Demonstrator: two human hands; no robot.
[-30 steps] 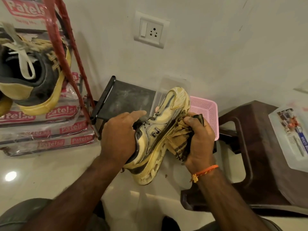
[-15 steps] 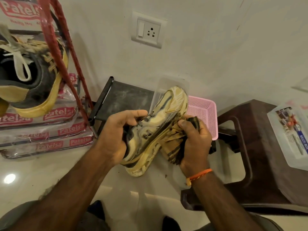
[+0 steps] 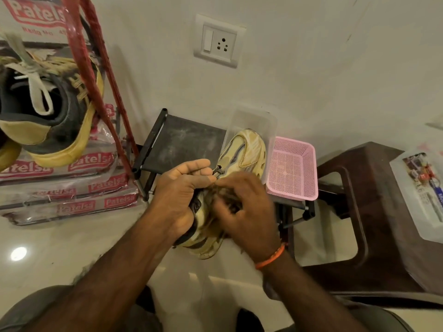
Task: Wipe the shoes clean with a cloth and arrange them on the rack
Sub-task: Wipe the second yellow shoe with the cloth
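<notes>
Head view looks down on a pale glossy floor (image 3: 60, 240) that meets a white wall (image 3: 311, 68), with a switch and socket plate (image 3: 219, 41) in the upper middle of the frame. At the right edge stands a dark brown stool (image 3: 374, 212) with a clear plastic box (image 3: 422, 195) on top. In the upper left, a red rack (image 3: 96, 75) holds a dark shoe with a yellow sole (image 3: 50, 109); under and behind it lie flat printed packets (image 3: 72, 188). Behind the hands, in the middle of the frame, is a low black stand (image 3: 182, 142), and right of it a pink mesh basket (image 3: 293, 168).

At the centre, held above the floor, is a cream sneaker (image 3: 244, 152), toe pointing toward the wall. The left hand (image 3: 178, 192) grips its heel end, fingers curled round the collar. The right hand (image 3: 242, 207), blurred, lies over the shoe's middle with its fingers closed on a dark brown cloth (image 3: 225, 195) bunched against the shoe. An orange wristband (image 3: 271, 257) circles the right wrist.
</notes>
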